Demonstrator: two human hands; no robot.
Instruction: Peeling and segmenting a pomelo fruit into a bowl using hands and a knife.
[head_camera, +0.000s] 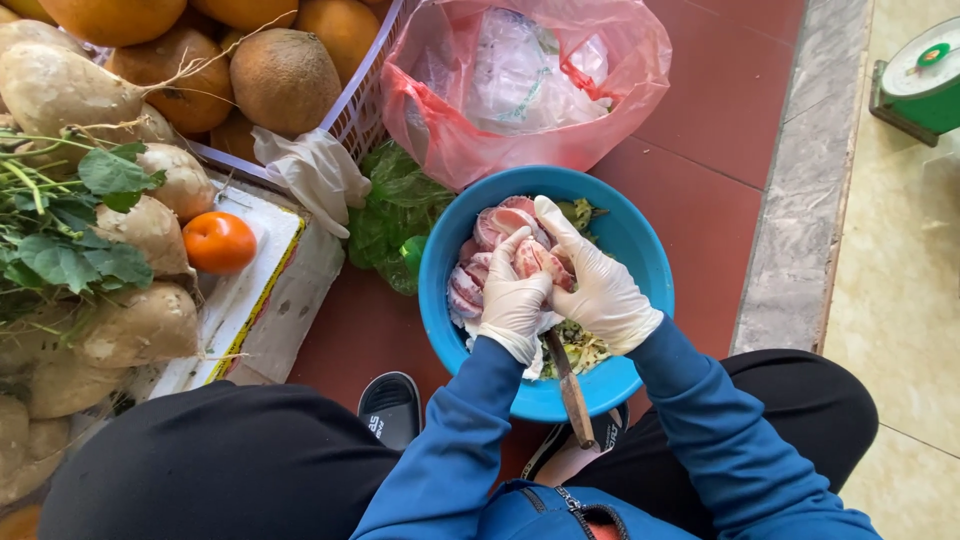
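A blue plastic bowl (640, 250) sits on the red tile floor between my knees. It holds pink peeled fruit segments (487, 228) and greenish peel scraps (583, 348). Both hands wear white gloves. My left hand (512, 297) and my right hand (592, 280) meet over the bowl and grip one pink segment (534, 259) between them. A knife with a brown handle (572, 390) leans on the bowl's near rim, touched by neither hand.
A pink plastic bag (440, 130) with clear bags inside lies behind the bowl. Green leaves (385, 215), a spare white glove (315, 170), a basket of round brown fruit (285, 80), pale tubers (140, 325), an orange fruit (218, 243) and a green scale (925, 80) surround it.
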